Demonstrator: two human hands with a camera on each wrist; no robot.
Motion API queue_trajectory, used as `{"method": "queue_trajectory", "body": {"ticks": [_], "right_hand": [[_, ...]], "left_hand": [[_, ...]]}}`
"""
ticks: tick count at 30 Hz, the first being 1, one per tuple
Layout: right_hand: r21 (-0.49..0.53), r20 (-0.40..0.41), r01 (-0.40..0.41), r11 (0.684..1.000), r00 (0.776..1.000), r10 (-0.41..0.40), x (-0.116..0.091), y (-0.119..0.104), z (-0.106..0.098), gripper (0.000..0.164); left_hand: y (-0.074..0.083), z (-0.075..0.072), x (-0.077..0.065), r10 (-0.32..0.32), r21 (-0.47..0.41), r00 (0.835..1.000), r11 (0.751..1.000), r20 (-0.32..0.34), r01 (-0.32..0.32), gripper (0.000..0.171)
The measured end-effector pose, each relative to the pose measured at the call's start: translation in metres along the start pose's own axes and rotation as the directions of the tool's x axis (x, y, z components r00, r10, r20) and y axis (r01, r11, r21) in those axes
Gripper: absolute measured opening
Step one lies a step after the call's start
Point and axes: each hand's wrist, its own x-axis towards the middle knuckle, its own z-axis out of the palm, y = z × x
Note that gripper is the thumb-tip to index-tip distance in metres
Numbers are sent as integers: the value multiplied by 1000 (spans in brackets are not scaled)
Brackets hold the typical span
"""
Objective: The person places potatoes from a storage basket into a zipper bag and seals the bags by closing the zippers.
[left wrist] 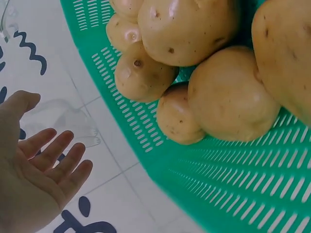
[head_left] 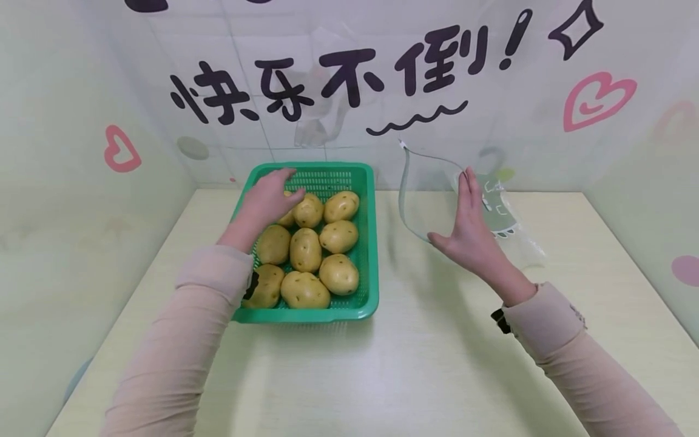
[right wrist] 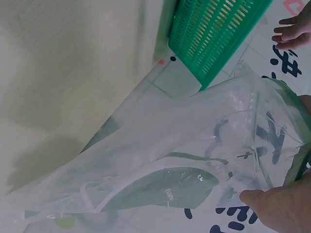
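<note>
Head view: left hand [head_left: 269,197] over back left part of green basket [head_left: 373,255], thumb and fingers apart; potatoes [head_left: 306,250] inside basket, beneath hand and on towards near rim. Right of basket: right hand [head_left: 471,233], thumb and straight fingers spread wide at mouth of transparent bag [head_left: 499,209].

Left wrist view: parted, loosely bent fingers apart from potatoes in basket.

Right wrist view: bag near basket, thumb against film, fingers partly hidden; left hand beyond basket, fingers parted.
</note>
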Motion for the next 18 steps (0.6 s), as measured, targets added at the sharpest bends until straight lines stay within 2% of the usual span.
{"method": "queue_trajectory", "body": {"ticks": [4,7,12,18], "right_hand": [[-6,0,-5,1000,1000,5,0,0,0,105],[-3,5,-12,1000,1000,12,0,0,0,105],[-5,8,-19,1000,1000,19,0,-1,1,105],[-11,12,-23,1000,1000,23,0,0,3,105]], "left_hand": [[-5,6,3,-25,-123,1000,992,-2,25,59],[-10,10,5,-53,-176,999,983,10,54,60],[-16,17,8,-72,-212,997,974,34,78,61],[-21,27,10,-57,-227,996,971,66,70,61]]}}
